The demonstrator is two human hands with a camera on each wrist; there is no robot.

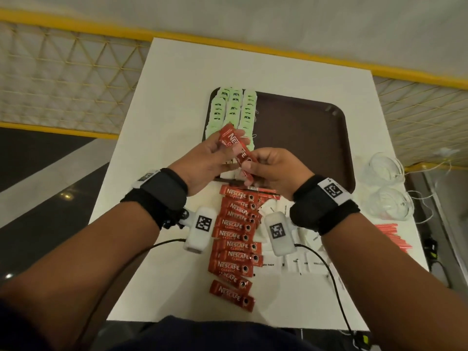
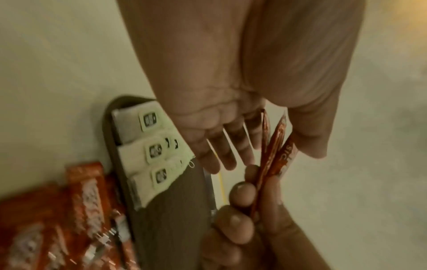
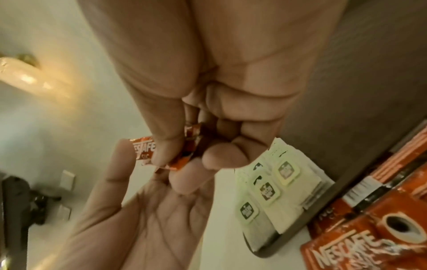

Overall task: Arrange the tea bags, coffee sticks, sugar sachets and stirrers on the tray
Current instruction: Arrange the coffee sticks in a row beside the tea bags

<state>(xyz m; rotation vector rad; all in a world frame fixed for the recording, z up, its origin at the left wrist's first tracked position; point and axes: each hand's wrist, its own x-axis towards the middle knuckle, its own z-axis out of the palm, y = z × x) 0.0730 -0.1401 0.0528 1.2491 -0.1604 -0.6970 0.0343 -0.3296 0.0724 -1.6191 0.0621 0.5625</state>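
Both hands held a small fan of coffee sticks above the tray's near edge.

Nearest the head camera, flat red foil coffee sticks [image 1: 234,239] lay in an overlapping column on the white table [image 1: 164,102], within easy reach for gathering. The left hand [image 1: 202,160] and the right hand [image 1: 273,171] together pinched a few glossy, thin red sticks [image 1: 236,148], probably squaring them into a bundle before laying them down. Pale green paper tea bags [image 1: 233,110] already sat in three shingled rows at the left end of the dark brown plastic tray [image 1: 316,138], leaving its smooth right side bare. White paper sugar sachets [image 1: 304,264] and thin red stirrers [image 1: 391,236] waited on the table.
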